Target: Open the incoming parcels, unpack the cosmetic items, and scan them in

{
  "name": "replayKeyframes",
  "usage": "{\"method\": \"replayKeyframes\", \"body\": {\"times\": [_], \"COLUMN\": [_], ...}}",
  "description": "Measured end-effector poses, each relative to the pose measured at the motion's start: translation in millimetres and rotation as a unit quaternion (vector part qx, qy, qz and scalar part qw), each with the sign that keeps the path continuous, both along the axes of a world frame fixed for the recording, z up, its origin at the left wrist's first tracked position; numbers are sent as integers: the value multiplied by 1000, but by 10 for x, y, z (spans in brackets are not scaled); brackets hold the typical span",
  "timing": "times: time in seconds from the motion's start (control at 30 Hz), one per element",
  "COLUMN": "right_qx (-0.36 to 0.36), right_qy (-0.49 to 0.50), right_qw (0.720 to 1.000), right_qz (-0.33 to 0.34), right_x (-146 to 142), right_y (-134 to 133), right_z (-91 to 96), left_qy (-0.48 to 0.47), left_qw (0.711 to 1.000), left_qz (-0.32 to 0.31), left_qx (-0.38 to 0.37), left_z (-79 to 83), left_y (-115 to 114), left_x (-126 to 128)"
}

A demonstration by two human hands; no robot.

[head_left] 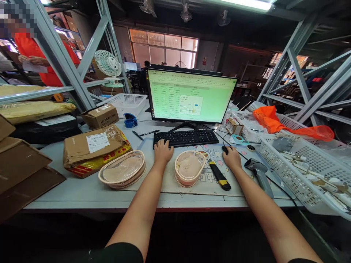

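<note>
My left hand rests on the left end of a black keyboard, its fingers spread over the keys. Under the fingers of my right hand is a dark computer mouse, mostly covered by the hand. Behind the keyboard a monitor shows a green spreadsheet with a small dialog window. Between my forearms sits an oval, clear-topped case, and a similar oval case lies left of my left arm. A black and yellow utility knife lies near my right hand, with a barcode scanner to the right.
Cardboard boxes and parcels crowd the left side. White plastic baskets line the right, one draped with orange cloth. A blue tape roll and pens lie left of the monitor. A person in orange stands beyond the metal frame.
</note>
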State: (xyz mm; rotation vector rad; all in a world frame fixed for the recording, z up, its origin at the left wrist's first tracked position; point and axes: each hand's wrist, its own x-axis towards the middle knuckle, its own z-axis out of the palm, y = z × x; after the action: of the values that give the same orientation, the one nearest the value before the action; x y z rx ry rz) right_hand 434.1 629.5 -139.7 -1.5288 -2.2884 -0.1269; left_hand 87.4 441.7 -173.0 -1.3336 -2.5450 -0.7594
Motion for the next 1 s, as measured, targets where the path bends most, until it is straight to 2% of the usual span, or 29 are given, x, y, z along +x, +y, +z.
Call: {"method": "replayKeyframes", "body": {"times": [0.43, 1.0], "right_qx": [-1, 9], "right_qy": [5, 12], "right_qw": [1000, 1000], "right_qz": [-3, 1], "right_x": [0, 19], "right_y": [-13, 14], "right_z": [5, -39], "left_qy": [7, 3], "left_qw": [999, 1000], "left_qz": [-7, -2], "left_qx": [-47, -24], "left_z": [15, 3], "left_y": [12, 8], "left_x": [2, 12]}}
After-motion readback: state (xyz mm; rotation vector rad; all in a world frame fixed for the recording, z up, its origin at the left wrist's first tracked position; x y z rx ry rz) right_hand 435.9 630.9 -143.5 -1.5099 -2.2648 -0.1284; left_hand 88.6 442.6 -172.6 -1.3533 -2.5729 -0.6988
